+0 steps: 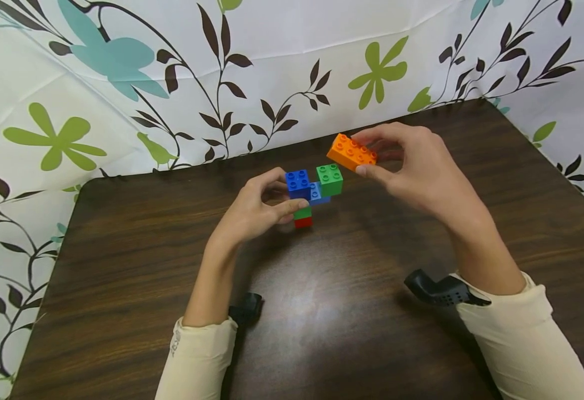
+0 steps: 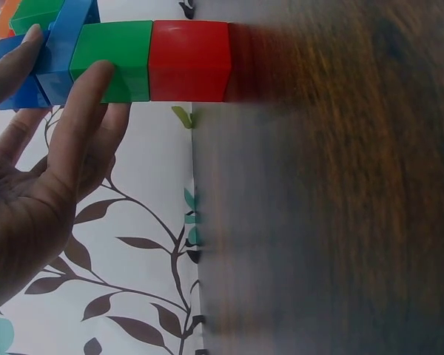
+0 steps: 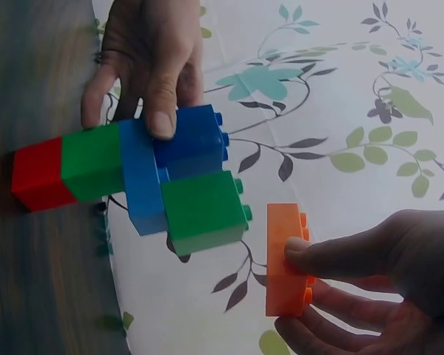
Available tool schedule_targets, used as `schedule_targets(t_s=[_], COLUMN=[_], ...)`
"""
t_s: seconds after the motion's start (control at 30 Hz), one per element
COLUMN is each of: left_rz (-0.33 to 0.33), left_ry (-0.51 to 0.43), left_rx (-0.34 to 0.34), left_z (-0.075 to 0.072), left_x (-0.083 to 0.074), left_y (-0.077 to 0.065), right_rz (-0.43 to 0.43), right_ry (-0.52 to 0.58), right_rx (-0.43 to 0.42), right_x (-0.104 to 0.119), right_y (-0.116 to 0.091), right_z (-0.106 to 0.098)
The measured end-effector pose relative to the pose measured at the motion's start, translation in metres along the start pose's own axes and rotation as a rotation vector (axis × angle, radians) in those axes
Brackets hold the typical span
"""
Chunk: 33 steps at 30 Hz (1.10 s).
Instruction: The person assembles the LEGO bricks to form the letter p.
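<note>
My left hand point(image 1: 254, 208) holds a small tower of toy building bricks around its middle. At the foot of the tower is a red brick point(image 2: 190, 61), with a green brick point(image 3: 93, 161) above it. A lighter blue long brick point(image 3: 142, 177) lies across that one. On top stand a dark blue brick point(image 1: 298, 184) and a second green brick point(image 1: 329, 179), side by side. My right hand point(image 1: 422, 166) pinches a long orange brick point(image 1: 352, 151) between thumb and fingers, studs up. The orange brick is just right of the upper green brick, with a small gap between them point(image 3: 285, 259).
The dark wooden table point(image 1: 302, 322) spreads under both arms. Behind it hangs a white cloth point(image 1: 297, 33) printed with leaves, flowers and birds, meeting the table's back edge. A black wrist camera point(image 1: 442, 290) sits at the right cuff, another at the left.
</note>
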<state>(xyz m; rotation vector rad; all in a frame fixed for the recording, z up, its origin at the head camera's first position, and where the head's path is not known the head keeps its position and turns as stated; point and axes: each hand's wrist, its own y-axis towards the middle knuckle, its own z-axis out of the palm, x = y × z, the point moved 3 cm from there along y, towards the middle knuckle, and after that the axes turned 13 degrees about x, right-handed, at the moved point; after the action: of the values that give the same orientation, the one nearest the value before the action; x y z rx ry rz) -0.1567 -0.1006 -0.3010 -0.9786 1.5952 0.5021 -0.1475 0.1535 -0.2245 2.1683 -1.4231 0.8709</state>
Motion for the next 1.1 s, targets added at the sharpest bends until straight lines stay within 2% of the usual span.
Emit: schedule_targets(t_s=[0.17, 0.37, 0.47, 0.83, 1.1], left_rz=[-0.001, 0.004, 0.004, 0.0, 0.022], left_ry=[0.005, 0.046, 0.028, 0.02, 0.025], left_rx=[-0.001, -0.002, -0.001, 0.004, -0.003], left_z=[0.0, 0.001, 0.002, 0.001, 0.0], left_x=[-0.001, -0.001, -0.001, 0.0, -0.001], left_y=[0.0, 0.002, 0.003, 0.002, 0.0], right_rz=[-0.061, -0.071, -0.079, -0.138, -0.181], right_ry=[-0.006, 0.012, 0.011, -0.063, -0.104], right_rx=[-0.006, -0.006, 0.011, 0.052, 0.094], right_x=[0.005, 0.012, 0.015, 0.03, 0.036], right_y=[0.0, -0.001, 0.001, 0.009, 0.018], right_z=[0.004, 0.004, 0.005, 0.012, 0.017])
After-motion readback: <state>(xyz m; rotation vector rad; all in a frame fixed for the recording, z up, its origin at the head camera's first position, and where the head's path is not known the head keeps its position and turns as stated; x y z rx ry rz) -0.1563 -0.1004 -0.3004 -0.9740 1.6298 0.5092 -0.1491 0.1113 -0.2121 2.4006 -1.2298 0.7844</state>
